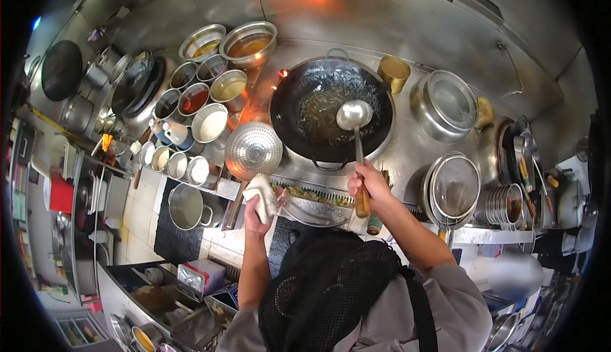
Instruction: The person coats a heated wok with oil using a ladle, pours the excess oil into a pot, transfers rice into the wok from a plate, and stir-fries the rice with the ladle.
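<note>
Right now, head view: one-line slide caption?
Right hand holds a ladle over a dark wok; left hand holds a white cloth.

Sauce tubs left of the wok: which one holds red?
The tub between the dark-filled tub and the yellow-filled tub. Its contents alone look bright red.

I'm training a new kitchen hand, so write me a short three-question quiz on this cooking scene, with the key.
1. What does the right hand hold above the wok? (a) whisk (b) ladle (c) knife
2. True or false: the left hand holds a pale cloth.
3. Fill the gap: as seen in the picture, the gold-coloured tin stands to the ____ of the wok.

Key: 1. b; 2. true; 3. right
</note>
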Demonstrator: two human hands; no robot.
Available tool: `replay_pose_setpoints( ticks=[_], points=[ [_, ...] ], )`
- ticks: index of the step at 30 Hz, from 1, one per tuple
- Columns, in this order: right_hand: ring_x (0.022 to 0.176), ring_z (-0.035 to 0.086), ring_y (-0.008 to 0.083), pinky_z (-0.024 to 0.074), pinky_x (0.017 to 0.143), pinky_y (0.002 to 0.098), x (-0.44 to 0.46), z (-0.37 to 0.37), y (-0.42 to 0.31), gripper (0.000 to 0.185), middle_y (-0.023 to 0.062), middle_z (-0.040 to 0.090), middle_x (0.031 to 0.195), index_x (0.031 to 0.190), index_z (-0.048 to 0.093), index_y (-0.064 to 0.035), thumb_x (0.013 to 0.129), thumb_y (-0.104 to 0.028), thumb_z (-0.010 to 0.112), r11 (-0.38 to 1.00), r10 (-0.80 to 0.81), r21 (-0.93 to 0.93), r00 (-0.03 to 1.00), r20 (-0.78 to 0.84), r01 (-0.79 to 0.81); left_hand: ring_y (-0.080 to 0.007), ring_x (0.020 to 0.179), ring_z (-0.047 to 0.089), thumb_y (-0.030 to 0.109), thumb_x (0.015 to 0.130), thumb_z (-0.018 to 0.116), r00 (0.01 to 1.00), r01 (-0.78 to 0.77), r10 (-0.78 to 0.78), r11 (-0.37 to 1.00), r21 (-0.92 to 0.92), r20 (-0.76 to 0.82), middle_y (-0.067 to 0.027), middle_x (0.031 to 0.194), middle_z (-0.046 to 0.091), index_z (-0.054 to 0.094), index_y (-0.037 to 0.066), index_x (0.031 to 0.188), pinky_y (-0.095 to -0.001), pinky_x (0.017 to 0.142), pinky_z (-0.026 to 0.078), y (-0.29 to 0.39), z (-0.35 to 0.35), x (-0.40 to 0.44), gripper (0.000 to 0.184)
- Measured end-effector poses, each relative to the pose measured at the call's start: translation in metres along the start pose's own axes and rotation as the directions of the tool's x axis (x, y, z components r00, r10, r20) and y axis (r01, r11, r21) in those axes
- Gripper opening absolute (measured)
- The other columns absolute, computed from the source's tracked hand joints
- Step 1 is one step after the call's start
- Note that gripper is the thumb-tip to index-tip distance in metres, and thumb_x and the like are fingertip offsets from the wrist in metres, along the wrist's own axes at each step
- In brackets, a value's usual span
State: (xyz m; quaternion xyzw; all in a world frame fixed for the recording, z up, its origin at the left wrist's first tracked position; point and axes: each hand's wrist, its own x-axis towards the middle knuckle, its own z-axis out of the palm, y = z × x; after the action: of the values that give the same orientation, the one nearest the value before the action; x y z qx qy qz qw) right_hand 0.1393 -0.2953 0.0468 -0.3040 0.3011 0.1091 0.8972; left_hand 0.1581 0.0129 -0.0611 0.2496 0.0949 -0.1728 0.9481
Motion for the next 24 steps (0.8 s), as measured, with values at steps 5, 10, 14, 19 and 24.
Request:
replay_pose_setpoints(
  ticks=[5,10,14,19,24],
  points=[
    [0.056,0.049,0.0086,0.0429,0.048,0.0262,-0.003,0.010,-0.001,0.014,0.0037,0.048,0.074,0.097,0.042,-0.0061,0.098,-0.015,0.053,0.928,0.259,0.232,0.953,0.157,-0.290,-0.0355,0.104,0.063,0.017,0.089,0.061,0.997,0.037,-0.045,0.993,0.112,0.068,-0.0170,0.118,0.059,0.044,0.006,0.135,-0.0466,0.089,0.054,0.017,-0.006,0.005,0.051],
    [0.051,0.049,0.0099,0.0433,0.045,0.0267,0.072,0.015,-0.006,0.013,0.0023,0.049,0.070,0.101,0.047,-0.0033,0.096,-0.013,0.055,0.998,0.059,0.016,0.966,0.252,-0.065,-0.0304,0.088,0.067,0.007,0.097,0.053,0.999,-0.042,0.047,0.875,0.483,0.003,-0.0147,0.114,0.056,0.036,0.008,0.132,-0.0400,0.069,0.059,0.016,0.017,0.011,0.039],
    [0.070,0.067,0.0390,0.0532,0.067,0.0466,0.047,-0.030,0.001,0.062,0.0310,0.065,0.089,0.147,0.028,-0.0037,0.092,-0.016,0.054,-0.006,-0.502,-0.985,0.852,0.150,0.170,-0.0307,0.091,0.066,0.026,0.101,0.048,0.997,0.071,-0.070,0.893,0.444,-0.018,-0.0142,0.115,0.056,0.038,0.009,0.132,-0.0432,0.069,0.058,0.007,-0.004,0.031,0.037],
    [0.085,0.062,0.0471,0.0503,0.075,0.0520,-0.068,-0.111,-0.012,0.065,0.0278,0.064,0.097,0.149,0.032,-0.0198,0.089,-0.012,0.057,-0.460,-0.604,-0.884,0.698,0.384,0.088,-0.0381,0.115,0.054,0.046,0.101,0.040,0.886,0.462,-0.462,0.873,0.154,-0.039,-0.0155,0.128,0.050,0.039,0.007,0.135,-0.0551,0.095,0.048,-0.018,0.016,0.067,0.052],
    [0.075,0.063,0.0439,0.0510,0.066,0.0510,-0.096,-0.134,0.001,0.066,0.0228,0.064,0.090,0.148,0.035,-0.0189,0.088,-0.011,0.060,-0.496,-0.616,-0.868,0.702,0.359,0.008,-0.0356,0.113,0.052,0.045,0.100,0.043,0.860,0.510,-0.503,0.847,0.147,-0.089,-0.0142,0.127,0.047,0.040,0.007,0.133,-0.0592,0.101,0.044,-0.074,0.064,0.113,0.050]
  ],
)
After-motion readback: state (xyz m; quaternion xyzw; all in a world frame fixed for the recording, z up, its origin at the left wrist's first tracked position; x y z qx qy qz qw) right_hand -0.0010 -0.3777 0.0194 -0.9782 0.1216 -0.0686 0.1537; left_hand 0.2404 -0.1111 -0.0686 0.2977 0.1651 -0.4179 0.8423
